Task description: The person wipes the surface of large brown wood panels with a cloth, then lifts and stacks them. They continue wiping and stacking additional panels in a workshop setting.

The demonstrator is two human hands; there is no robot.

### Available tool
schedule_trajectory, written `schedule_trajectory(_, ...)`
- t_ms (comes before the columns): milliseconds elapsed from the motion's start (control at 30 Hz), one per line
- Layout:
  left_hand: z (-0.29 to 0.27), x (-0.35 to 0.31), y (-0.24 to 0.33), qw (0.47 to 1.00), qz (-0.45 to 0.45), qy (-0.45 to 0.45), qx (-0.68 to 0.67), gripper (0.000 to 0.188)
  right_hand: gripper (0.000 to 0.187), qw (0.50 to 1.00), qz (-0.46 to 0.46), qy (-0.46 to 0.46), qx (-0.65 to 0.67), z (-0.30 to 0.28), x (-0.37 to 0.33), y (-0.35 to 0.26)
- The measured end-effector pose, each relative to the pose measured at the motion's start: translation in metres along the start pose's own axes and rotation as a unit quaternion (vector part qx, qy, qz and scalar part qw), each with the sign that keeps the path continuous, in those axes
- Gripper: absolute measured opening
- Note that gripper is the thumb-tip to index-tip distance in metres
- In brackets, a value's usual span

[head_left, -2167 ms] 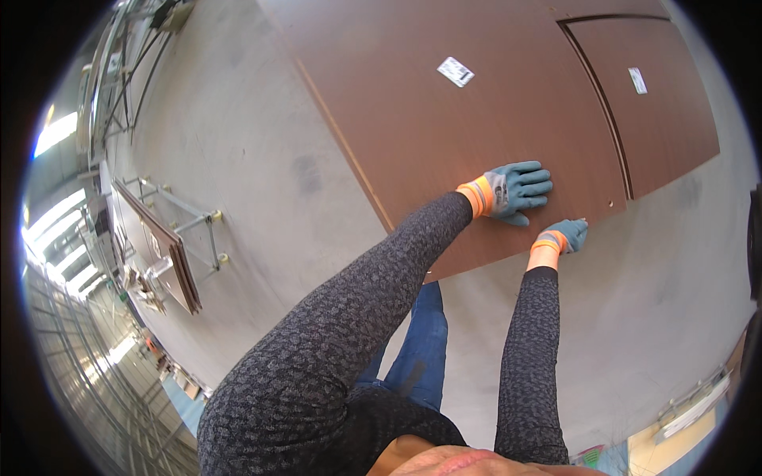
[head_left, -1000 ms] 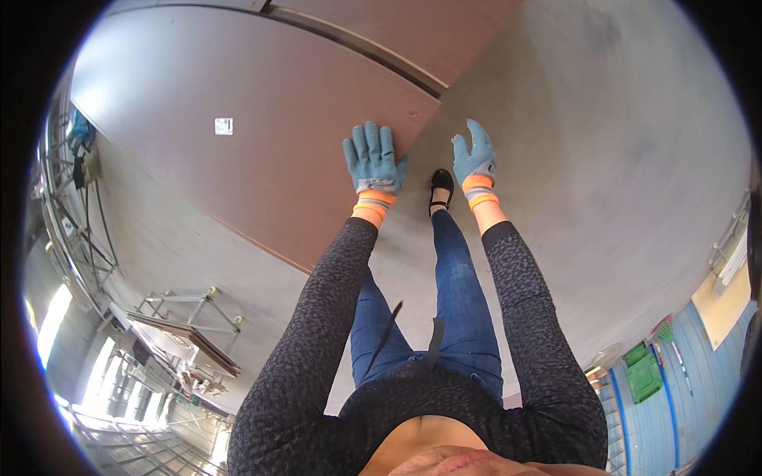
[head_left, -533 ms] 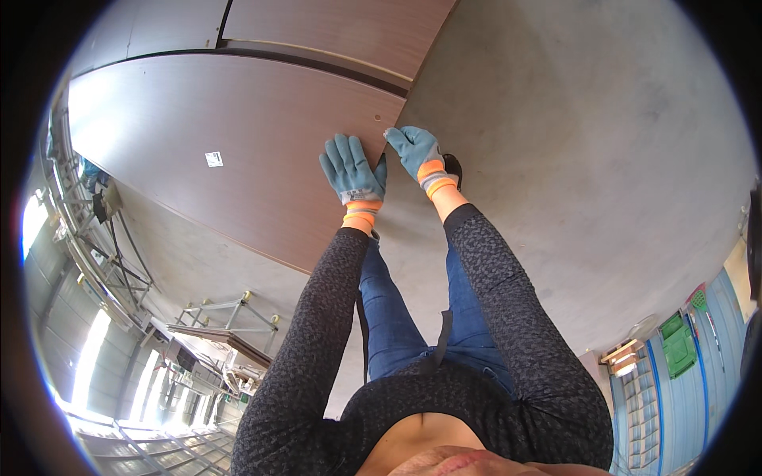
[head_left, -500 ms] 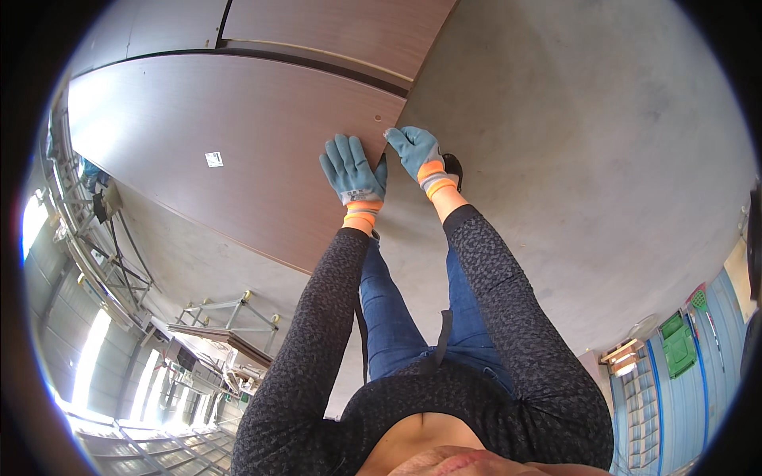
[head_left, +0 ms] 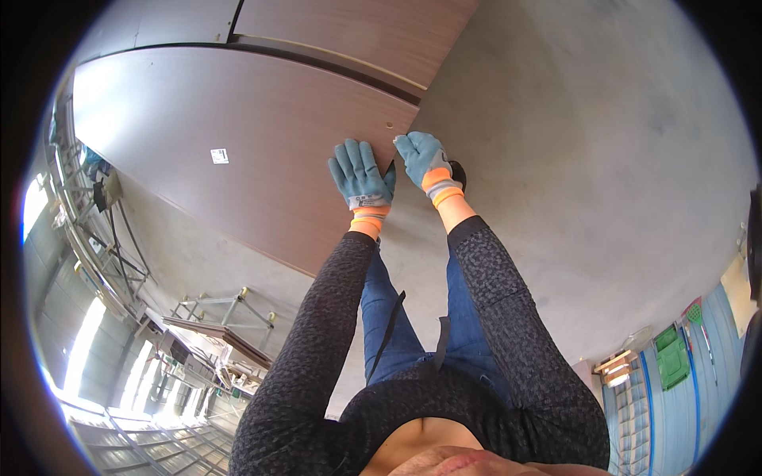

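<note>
A large brown wood-grain panel [head_left: 238, 135] lies flat on the grey concrete floor [head_left: 587, 159]; it carries a small white sticker [head_left: 220, 156]. Both my hands wear blue gloves with orange cuffs. My left hand [head_left: 361, 174] rests flat on the panel just inside its right edge, fingers spread. My right hand [head_left: 419, 155] is at that same edge near the panel's far corner, its fingers curled over the rim. A second brown panel [head_left: 341, 32] lies just beyond, parted from the first by a dark gap.
A metal trestle [head_left: 226, 329] loaded with boards stands at the lower left, with racks and cables [head_left: 95, 206] along the left wall. Green crates [head_left: 671, 357] sit by a blue wall at the lower right. My dark shoe [head_left: 459, 173] shows behind the right hand.
My hands have come closer together and shifted along the panel's edge toward its far corner. The left hand stays flat, and the right hand has closed over the rim.
</note>
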State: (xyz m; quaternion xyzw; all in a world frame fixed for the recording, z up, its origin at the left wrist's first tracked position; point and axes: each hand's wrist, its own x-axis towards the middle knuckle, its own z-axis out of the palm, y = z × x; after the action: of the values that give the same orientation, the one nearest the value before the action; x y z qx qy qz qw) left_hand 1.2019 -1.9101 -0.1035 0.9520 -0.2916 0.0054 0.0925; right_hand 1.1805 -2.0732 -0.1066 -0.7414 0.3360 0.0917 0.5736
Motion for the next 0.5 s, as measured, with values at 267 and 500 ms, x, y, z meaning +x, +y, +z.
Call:
schedule_trajectory(267,0.011,-0.007,-0.019,0.999,-0.02,0.018,-0.02,0.094,0.044,1.0,0.026,-0.005,0.006,0.012,0.002,-0.004)
schedule_trajectory(500,-0.038,-0.022,-0.048,0.981,-0.12,0.039,-0.15,0.08,0.037,0.998,0.047,0.018,-0.021,0.039,0.014,0.004)
